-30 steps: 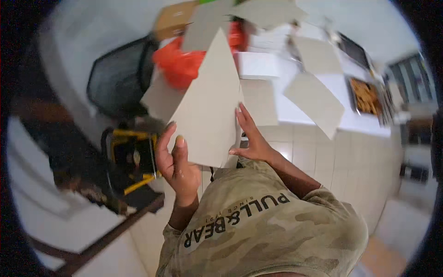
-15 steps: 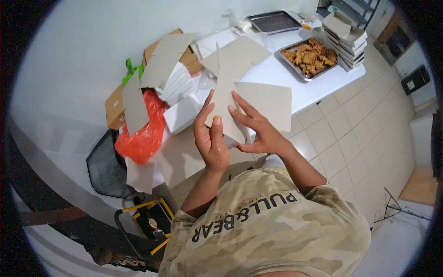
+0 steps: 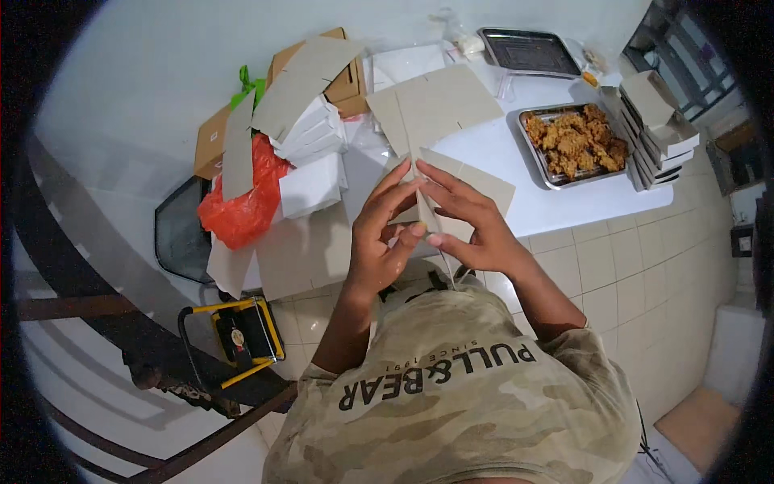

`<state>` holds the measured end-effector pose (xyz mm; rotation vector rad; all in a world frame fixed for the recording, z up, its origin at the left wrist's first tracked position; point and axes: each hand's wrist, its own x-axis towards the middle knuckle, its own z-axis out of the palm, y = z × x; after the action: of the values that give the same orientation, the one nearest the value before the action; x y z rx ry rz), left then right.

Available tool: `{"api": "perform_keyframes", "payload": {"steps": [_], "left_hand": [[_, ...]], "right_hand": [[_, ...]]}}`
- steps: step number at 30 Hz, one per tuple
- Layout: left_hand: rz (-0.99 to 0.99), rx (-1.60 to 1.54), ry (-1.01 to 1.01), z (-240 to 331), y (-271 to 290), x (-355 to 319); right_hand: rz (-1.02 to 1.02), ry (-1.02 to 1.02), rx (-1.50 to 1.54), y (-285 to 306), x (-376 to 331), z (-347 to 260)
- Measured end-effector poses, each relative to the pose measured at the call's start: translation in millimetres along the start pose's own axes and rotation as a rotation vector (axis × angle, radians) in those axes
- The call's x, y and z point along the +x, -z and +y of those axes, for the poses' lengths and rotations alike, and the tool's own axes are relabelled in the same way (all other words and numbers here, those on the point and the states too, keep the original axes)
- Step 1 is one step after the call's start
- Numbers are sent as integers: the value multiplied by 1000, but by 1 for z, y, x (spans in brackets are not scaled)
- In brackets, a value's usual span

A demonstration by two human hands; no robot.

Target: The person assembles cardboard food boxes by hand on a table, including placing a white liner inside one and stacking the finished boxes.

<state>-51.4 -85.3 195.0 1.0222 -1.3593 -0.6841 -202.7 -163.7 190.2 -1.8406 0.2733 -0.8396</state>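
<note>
Between my two hands a thin grey-white cardboard sheet (image 3: 427, 213) stands nearly edge-on, bent along its length. My left hand (image 3: 380, 238) pinches its left side, with thumb and fingers closed on the card. From the other side my right hand (image 3: 474, 219) presses it, fingertips almost meeting the left ones. Part of the sheet is hidden behind the fingers. Just beyond my hands, a flat cardboard blank (image 3: 439, 101) with slits rests on the white table (image 3: 504, 141).
Fried chicken fills a metal tray (image 3: 522, 149); folded cardboard boxes (image 3: 657, 129) are stacked beside it. A dark tray (image 3: 528, 52) lies farther back. To the left are white boxes (image 3: 310, 185), a red plastic bag (image 3: 242, 210) and brown cartons (image 3: 211, 141). A yellow-framed trolley (image 3: 242, 339) stands on the floor.
My hands have drawn together, and the cardboard between them has gone from partly spread to nearly edge-on. The whole view has shifted, so the table's contents appear farther right.
</note>
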Motion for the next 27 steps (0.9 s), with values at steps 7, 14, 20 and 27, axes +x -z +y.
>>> {"api": "perform_keyframes", "payload": {"steps": [7,14,20,27], "left_hand": [[-15,43,42,2,2,3],[-67,207,-89,-8,9,11],[-71,193,-114,-5,17,11],[-95,307,-184,-5,28,14]], "right_hand": [[26,-43,36,4,7,-3],[91,-71,83,0,4,-4],[128,-63,59,-11,7,-6],[205,24,-172,-25,10,-7]]}}
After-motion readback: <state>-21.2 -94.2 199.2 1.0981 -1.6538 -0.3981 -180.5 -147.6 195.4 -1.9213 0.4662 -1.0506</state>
